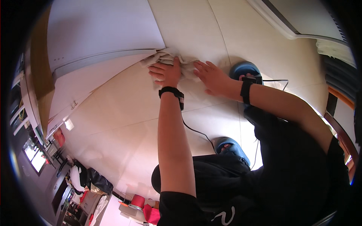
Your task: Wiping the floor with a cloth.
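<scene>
A crumpled off-white cloth point(187, 70) lies on the pale tiled floor, against the corner of a white panel. Pressed down on it is my left hand point(166, 73), its fingers stretched apart and pointing left, its thumb toward the far side. My right hand point(215, 79) is spread at the cloth's right side, fingertips at its edge; whether they touch it I cannot tell. Neither hand is wrapped round the cloth. Each wrist wears a black strap with a small device.
The white panel point(102, 26) fills the far left, its bottom edge close to the cloth. My feet in blue slippers point(245, 69) stand to the right. A thin black cable point(198, 132) hangs from my left wrist. A black bag point(100, 180) lies at the lower left.
</scene>
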The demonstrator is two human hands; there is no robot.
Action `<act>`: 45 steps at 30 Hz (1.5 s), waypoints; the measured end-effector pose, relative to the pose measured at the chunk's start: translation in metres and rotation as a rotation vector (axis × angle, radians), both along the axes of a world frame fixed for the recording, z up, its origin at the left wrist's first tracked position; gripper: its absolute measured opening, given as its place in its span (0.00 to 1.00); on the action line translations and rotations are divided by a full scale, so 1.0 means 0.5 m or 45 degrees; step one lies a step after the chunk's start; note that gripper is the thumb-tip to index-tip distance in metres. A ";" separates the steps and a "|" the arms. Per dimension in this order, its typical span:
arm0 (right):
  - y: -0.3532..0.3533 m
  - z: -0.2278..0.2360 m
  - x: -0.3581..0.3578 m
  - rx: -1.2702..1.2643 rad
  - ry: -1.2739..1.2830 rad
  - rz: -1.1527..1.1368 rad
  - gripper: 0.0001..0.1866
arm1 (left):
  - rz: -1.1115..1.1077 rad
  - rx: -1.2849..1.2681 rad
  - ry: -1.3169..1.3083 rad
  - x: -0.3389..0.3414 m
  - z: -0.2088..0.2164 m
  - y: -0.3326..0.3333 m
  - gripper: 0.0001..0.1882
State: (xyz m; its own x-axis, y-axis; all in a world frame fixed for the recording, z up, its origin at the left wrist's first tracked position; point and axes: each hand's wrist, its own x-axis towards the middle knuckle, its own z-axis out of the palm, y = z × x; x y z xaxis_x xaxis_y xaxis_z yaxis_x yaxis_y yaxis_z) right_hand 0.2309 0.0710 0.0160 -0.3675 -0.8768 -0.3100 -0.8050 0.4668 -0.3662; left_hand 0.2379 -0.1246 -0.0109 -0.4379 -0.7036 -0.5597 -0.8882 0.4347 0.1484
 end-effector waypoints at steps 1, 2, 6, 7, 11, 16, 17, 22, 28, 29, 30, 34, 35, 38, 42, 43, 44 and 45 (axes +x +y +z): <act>0.006 -0.002 0.007 0.017 -0.007 -0.010 0.48 | -0.022 -0.005 0.020 0.008 0.002 0.013 0.62; 0.009 -0.004 0.014 0.033 -0.014 -0.019 0.47 | -0.014 -0.005 -0.029 0.014 0.005 0.022 0.62; 0.034 -0.021 0.040 0.033 0.154 -0.016 0.47 | 0.056 0.065 -0.120 0.049 0.014 0.072 0.62; 0.033 -0.024 0.043 -0.004 0.135 -0.021 0.46 | 0.066 0.052 -0.129 0.059 0.018 0.082 0.62; 0.010 -0.018 0.048 0.055 0.114 0.030 0.47 | 0.263 0.072 -0.215 0.076 0.022 0.085 0.64; 0.002 -0.016 0.032 -0.015 0.156 0.028 0.49 | 0.322 0.184 -0.171 0.053 0.020 0.072 0.70; -0.006 -0.017 0.024 -0.042 0.186 0.023 0.50 | 0.327 0.183 -0.177 0.047 0.017 0.066 0.70; -0.045 -0.018 -0.024 -0.080 0.131 -0.003 0.50 | 0.246 0.106 -0.230 0.002 0.009 0.040 0.68; -0.118 -0.014 -0.089 -0.060 0.191 0.028 0.49 | 0.358 0.086 -0.221 -0.054 -0.019 -0.036 0.66; -0.130 -0.014 -0.105 -0.064 0.209 0.049 0.49 | 0.286 0.059 -0.206 -0.064 -0.021 -0.048 0.65; -0.138 -0.016 -0.113 -0.057 0.204 0.042 0.49 | 0.333 0.121 -0.186 -0.067 -0.006 -0.048 0.66; -0.146 -0.027 -0.132 -0.042 0.143 0.033 0.46 | 0.290 0.165 -0.186 -0.058 -0.049 -0.098 0.66; -0.147 -0.030 -0.135 -0.134 0.075 -0.012 0.45 | 0.279 0.171 -0.178 -0.055 -0.059 -0.113 0.66; -0.138 -0.021 -0.147 -0.056 -0.024 -0.029 0.43 | 0.287 0.149 -0.169 -0.058 -0.054 -0.094 0.66; -0.111 -0.015 -0.131 -0.023 -0.069 -0.095 0.43 | 0.225 0.263 -0.262 -0.064 -0.004 -0.085 0.66; -0.102 -0.014 -0.121 -0.033 0.013 -0.096 0.43 | 0.219 0.255 -0.256 -0.061 -0.010 -0.094 0.66; -0.091 -0.013 -0.110 -0.043 0.095 -0.098 0.43 | 0.127 0.163 -0.234 -0.057 -0.018 -0.100 0.68; -0.081 -0.014 -0.097 -0.048 0.095 -0.101 0.43 | 0.037 0.074 -0.217 -0.056 -0.015 -0.097 0.69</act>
